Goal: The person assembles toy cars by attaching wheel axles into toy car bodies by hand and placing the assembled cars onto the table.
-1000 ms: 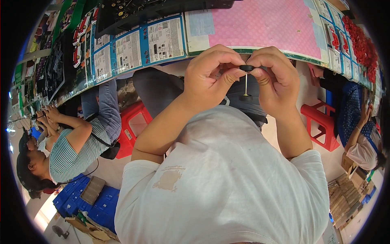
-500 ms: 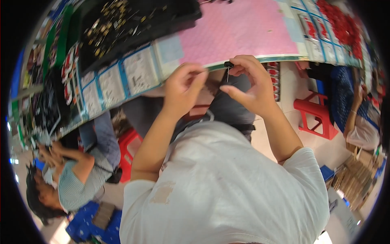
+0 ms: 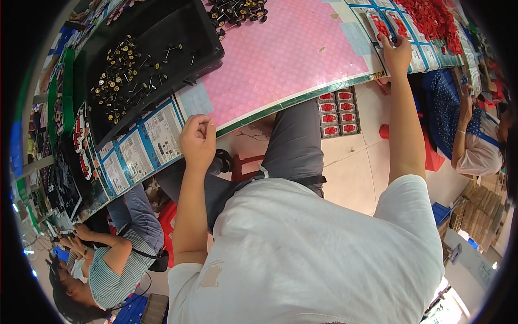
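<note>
1. Right hand point(image 3: 397, 55) is pinching a dark piece point(image 3: 393, 39), too small for detail, beside red toys point(image 3: 379, 25) right of the pink sheet point(image 3: 286, 56).
2. Left hand point(image 3: 198, 140) is curling loosely by the table edge point(image 3: 267, 114), contents impossible to tell.
3. Black wheels with gold centres point(image 3: 237, 13) are lying heaped on the sheet; gold discs on silvery stems point(image 3: 125, 52) are lying in a black tray point(image 3: 175, 27).
</note>
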A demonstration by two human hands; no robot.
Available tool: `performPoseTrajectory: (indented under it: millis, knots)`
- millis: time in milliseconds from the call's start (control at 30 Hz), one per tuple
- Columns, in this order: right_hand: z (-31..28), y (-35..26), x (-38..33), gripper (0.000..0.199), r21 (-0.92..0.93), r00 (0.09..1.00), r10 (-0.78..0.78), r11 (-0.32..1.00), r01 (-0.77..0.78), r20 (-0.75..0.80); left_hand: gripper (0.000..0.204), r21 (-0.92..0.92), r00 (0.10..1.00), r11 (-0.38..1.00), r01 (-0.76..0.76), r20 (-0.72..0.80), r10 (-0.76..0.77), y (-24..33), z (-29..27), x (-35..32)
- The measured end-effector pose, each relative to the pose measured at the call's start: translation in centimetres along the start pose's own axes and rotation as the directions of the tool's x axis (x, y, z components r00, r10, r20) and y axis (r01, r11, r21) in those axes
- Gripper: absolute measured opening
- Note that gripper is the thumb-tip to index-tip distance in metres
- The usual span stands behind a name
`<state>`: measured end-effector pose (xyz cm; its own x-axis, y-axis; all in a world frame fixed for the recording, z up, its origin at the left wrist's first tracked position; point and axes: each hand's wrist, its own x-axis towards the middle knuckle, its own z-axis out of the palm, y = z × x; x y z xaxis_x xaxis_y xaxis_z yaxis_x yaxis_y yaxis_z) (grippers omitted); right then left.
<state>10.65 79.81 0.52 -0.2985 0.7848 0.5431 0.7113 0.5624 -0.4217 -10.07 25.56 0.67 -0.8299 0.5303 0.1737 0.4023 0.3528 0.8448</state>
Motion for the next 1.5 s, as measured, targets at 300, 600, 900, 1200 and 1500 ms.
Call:
performPoseTrajectory:
  millis: [300, 600, 900, 1200, 1500]
  knots:
    - [1.3, -0.9, 0.1, 0.068, -0.012, 1.000, 0.012, 1.000, -0.012, 0.012, 0.008, 0.126, 0.994, 0.988, -0.085, -0.062, 0.094, 0.1, 0.7, -0.4]
    - [1.0, -0.1, 2.0, 0.068, -0.016, 0.997, 0.009, 1.000, -0.007, 0.081, 0.008, 0.177, 0.983, 0.971, -0.161, -0.058, 0.174, 0.8, 0.8, -0.6]
    - [0.4, -0.8, 3.5, 0.062, -0.059, 0.968, -0.249, 0.967, 0.249, 0.016, 0.009, 0.158, 0.978, 0.971, -0.182, -0.069, 0.195, 0.0, 0.7, -0.9]
    - [1.9, 1.0, 5.1, 0.067, 0.184, 0.941, -0.263, 0.957, 0.225, 0.212, 0.008, 0.179, 0.973, 0.964, -0.196, -0.090, 0.214, 0.3, 0.9, -1.0]
    - [2.6, 0.6, 2.3, 0.064, -0.029, 0.977, -0.194, 0.980, 0.197, 0.089, 0.008, 0.261, 0.969, 0.944, -0.204, -0.082, 0.233, 0.7, 1.2, -0.7]
